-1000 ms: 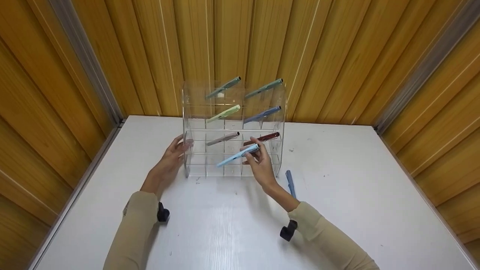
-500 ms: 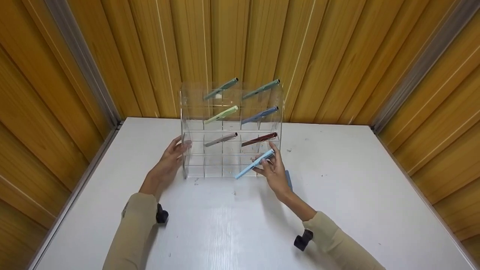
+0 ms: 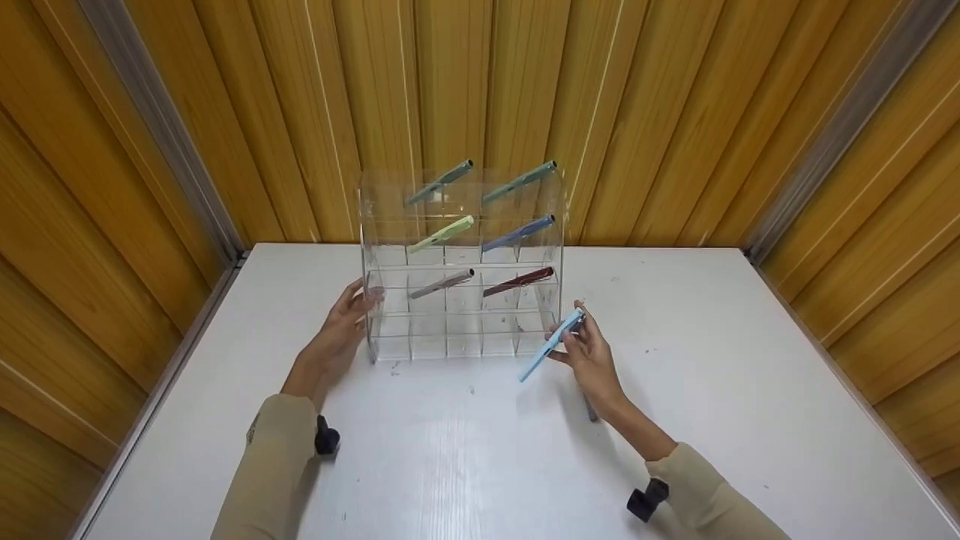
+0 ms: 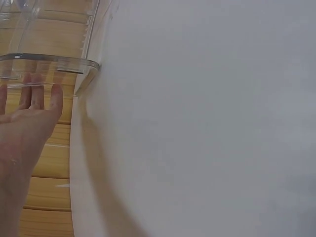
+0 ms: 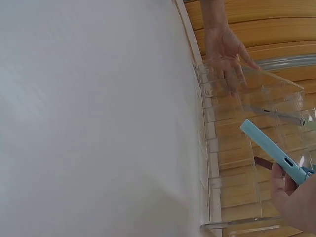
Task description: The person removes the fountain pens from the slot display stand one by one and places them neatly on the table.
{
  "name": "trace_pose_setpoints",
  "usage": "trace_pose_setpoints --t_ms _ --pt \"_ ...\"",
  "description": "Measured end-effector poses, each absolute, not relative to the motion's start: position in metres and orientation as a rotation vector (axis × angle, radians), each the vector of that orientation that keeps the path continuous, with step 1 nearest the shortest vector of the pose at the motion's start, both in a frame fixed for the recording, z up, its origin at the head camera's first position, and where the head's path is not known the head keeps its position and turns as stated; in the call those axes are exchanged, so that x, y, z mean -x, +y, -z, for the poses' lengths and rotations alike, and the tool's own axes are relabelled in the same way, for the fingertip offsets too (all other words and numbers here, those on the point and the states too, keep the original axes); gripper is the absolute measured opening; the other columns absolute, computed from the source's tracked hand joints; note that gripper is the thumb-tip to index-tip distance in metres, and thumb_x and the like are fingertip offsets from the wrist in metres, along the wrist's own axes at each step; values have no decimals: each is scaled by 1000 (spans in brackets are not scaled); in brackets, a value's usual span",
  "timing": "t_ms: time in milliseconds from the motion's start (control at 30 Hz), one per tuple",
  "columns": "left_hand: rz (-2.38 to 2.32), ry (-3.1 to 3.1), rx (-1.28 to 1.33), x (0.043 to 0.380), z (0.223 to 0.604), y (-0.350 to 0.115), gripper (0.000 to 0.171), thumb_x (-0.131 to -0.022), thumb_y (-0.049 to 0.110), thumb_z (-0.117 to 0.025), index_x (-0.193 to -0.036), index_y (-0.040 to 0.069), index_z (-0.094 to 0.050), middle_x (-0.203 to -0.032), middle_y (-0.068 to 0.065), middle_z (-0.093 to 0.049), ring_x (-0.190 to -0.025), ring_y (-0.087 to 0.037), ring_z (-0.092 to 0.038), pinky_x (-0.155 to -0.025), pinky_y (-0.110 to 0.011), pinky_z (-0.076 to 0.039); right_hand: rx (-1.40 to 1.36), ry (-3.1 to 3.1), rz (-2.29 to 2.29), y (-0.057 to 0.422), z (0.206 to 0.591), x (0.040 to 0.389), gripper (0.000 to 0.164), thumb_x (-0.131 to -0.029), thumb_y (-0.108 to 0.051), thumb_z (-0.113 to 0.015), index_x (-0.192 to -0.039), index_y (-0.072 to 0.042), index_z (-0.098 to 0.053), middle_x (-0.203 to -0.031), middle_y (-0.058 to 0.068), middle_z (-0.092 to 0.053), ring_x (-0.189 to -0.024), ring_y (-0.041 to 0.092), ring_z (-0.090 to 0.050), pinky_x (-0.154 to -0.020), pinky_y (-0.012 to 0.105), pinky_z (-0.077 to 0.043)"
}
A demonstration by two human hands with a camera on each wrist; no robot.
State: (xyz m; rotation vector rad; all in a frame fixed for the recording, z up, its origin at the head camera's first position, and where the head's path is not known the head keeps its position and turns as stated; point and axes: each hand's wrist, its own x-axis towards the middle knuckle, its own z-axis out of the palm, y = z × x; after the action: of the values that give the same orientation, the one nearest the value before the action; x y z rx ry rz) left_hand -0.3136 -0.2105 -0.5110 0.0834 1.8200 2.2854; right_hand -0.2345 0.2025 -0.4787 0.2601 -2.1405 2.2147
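My right hand pinches a light blue pen between thumb and fingers, just off the right front corner of a clear acrylic rack. The pen slants, its lower end toward the table front; in the right wrist view the light blue pen overlaps the rack. Against the rack's left side rests my left hand, and the left wrist view has its fingers extended at the clear panel. Under my right wrist lies another pen, mostly hidden, only its end showing.
Several pens slant out of the rack: two teal pens on top, one of them on the right, a light green pen, a blue pen, a greyish pen and a dark red pen. Wood-patterned walls enclose the white table.
My right hand has moved right and toward me with the light blue pen, from in front of the rack's lower rows to its right corner. The left hand stays at the rack's side.
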Motion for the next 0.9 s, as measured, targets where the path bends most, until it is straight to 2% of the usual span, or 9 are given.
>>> trace_pose_setpoints --t_ms 133,300,400,500,633,733,900 --pt "-2284 1809 -93 313 512 -210 65 -106 32 -57 -161 28 -24 -168 -6 -29 -156 -23 -26 -131 -45 -11 -212 -2192 -2166 216 481 232 60 -109 -9 -44 -163 -10 -19 -130 14 -57 -113 11 -67 -94 28 -59" --pt "-2292 1797 -121 313 512 -212 64 -107 29 -55 -161 26 -23 -167 -8 -29 -156 -26 -25 -131 -46 -12 -143 -2252 -2080 231 482 231 54 -109 -9 -46 -160 -11 -30 -125 8 -60 -111 12 -67 -93 25 -58" --pt "-2292 1798 -96 313 512 -213 64 -106 28 -56 -161 27 -24 -165 -4 -33 -155 -23 -26 -131 -46 -12 -120 -2263 -2048 240 481 232 51 -109 -9 -47 -158 -9 -33 -128 13 -59 -110 12 -68 -92 25 -58" --pt "-2300 1800 -92 313 511 -214 64 -106 27 -57 -161 26 -25 -164 -5 -34 -156 -25 -26 -131 -47 -12 -91 -2282 -2023 248 481 234 50 -108 -10 -48 -157 -8 -35 -130 15 -58 -110 11 -67 -91 25 -59" --pt "-2294 1811 -105 313 511 -214 64 -107 26 -55 -162 25 -22 -166 -7 -31 -157 -28 -24 -131 -48 -11 -44 -2293 -2007 257 480 235 48 -108 -12 -50 -155 -7 -38 -125 5 -60 -109 9 -64 -90 24 -58" --pt "-2273 1829 -99 314 511 -213 65 -107 26 -54 -163 25 -20 -166 -6 -30 -157 -25 -24 -131 -47 -11 -17 -2293 -2004 265 480 236 47 -107 -13 -52 -152 -6 -41 -120 -2 -61 -110 11 -64 -89 23 -58" --pt "-2241 1864 -121 316 510 -212 65 -108 26 -53 -163 25 -19 -167 -9 -28 -157 -27 -25 -131 -47 -10 13 -2315 -1965 277 480 236 46 -106 -14 -56 -150 -4 -46 -114 -4 -63 -105 8 -66 -85 21 -59"
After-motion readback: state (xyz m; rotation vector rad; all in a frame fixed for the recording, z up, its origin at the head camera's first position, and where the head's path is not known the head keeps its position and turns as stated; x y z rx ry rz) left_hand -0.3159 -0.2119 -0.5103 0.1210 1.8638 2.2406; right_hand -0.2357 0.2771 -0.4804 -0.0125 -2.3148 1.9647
